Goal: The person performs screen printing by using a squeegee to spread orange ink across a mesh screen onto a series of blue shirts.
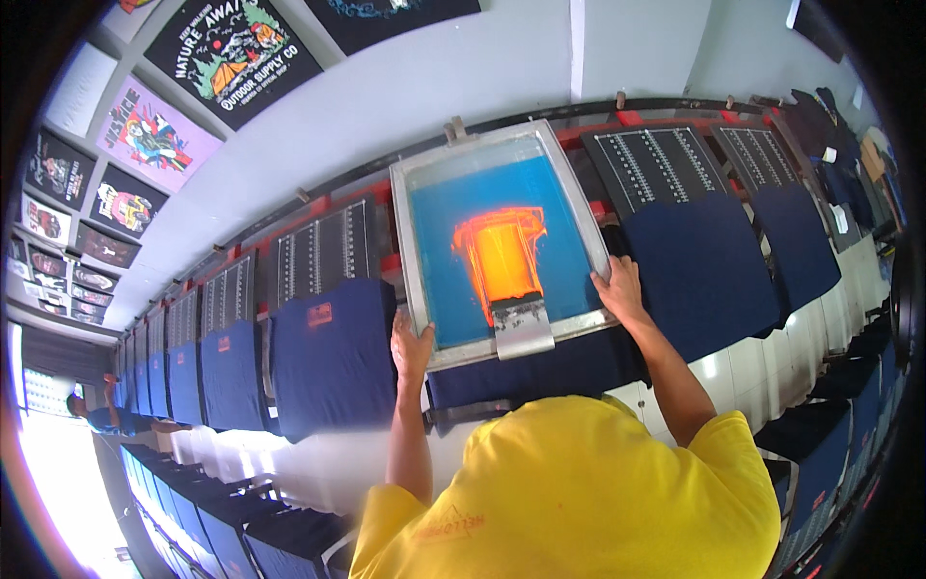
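A screen-printing frame point(463, 353) with a pale metal rim and blue mesh lies over a platen in front of me. Bright orange ink point(502, 256) is smeared across the middle of the mesh. Resting in the ink near the frame's close edge is a wide squeegee point(524, 330) with a grey metal handle, touched by neither hand. My left hand point(412, 345) grips the frame's lower left corner, and my right hand point(617, 289) holds its right side. Navy cloth point(540, 374) shows under the near edge.
On the left, navy shirts point(328, 362) with small orange prints lie on a row of platens. Plain navy shirts point(685, 270) cover the platens at right. Another row point(289, 540) runs behind me. A co-worker point(111, 417) stands far left. Printed samples point(231, 58) hang on the wall.
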Motion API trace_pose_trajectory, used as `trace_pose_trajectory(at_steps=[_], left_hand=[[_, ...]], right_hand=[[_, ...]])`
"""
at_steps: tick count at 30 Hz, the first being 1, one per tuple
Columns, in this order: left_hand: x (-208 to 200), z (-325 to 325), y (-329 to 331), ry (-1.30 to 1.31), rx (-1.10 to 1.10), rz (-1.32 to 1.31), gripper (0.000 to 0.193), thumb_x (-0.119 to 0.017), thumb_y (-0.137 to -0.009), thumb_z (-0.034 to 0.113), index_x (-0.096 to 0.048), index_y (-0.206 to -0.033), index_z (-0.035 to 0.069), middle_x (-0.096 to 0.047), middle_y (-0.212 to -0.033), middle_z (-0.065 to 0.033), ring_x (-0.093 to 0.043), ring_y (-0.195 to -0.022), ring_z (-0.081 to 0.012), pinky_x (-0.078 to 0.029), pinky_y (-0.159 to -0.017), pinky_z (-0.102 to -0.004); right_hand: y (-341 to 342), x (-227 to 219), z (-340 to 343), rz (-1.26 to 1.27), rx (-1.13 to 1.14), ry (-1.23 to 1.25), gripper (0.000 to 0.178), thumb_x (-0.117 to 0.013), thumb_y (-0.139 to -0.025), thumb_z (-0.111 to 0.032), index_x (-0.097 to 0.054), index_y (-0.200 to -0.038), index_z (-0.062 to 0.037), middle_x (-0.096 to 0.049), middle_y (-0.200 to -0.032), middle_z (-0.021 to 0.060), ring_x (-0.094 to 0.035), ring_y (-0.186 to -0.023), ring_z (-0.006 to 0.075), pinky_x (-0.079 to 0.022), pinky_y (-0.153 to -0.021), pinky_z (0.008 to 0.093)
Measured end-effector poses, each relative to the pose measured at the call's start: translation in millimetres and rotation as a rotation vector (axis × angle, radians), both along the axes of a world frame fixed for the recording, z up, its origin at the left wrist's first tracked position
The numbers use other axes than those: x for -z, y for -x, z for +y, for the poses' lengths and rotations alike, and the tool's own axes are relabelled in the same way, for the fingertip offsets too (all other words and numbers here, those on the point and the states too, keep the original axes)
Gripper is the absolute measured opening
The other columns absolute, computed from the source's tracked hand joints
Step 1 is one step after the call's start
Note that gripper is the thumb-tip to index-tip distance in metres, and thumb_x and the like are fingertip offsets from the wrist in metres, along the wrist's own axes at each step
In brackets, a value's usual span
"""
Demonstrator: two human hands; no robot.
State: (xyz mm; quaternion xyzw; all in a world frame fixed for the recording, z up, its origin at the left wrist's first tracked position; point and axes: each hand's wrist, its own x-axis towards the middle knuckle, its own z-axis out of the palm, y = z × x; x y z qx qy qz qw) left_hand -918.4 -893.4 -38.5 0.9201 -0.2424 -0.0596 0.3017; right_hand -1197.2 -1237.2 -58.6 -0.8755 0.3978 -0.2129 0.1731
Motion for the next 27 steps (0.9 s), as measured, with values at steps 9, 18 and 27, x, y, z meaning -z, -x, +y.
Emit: trace_pose_trajectory(at_steps=[9,18,27], left_hand=[[-38.4,-20.8,96.2,0.255,0.583,-0.036,0.042,-0.065,-0.092,0.011,-0.058,-0.131,-0.003,-0.05,-0.146,-0.0214,-0.048,-0.136,-0.039,-0.039,-0.114,-0.0465],[-51.4,-56.4,95.2,0.268,0.708,-0.078,0.044,-0.048,-0.096,0.0,-0.047,-0.141,0.001,-0.059,-0.134,-0.0203,-0.055,-0.125,-0.0379,-0.041,-0.104,-0.0476],[-35.9,-47.0,113.4,0.097,0.644,-0.326,0.048,-0.063,-0.082,0.001,-0.054,-0.128,0.003,-0.06,-0.133,-0.0142,-0.058,-0.126,-0.025,-0.039,-0.098,-0.0424]], right_hand=[[-5.2,-90.9,99.6,0.179,-0.89,0.083,0.076,-0.081,-0.077,-0.039,-0.053,-0.138,-0.0035,-0.051,-0.145,0.0103,-0.043,-0.139,0.0312,-0.038,-0.111,0.0456],[-48.4,-89.7,97.1,0.199,-0.794,0.162,0.039,-0.072,-0.072,-0.008,-0.063,-0.11,-0.0025,-0.063,-0.115,0.0106,-0.06,-0.109,0.0283,-0.045,-0.091,0.0427],[-38.6,-59.5,113.2,0.08,-0.722,0.299,0.045,-0.072,-0.068,-0.006,-0.065,-0.112,-0.005,-0.065,-0.122,0.0053,-0.06,-0.104,0.0228,-0.041,-0.082,0.0389]])
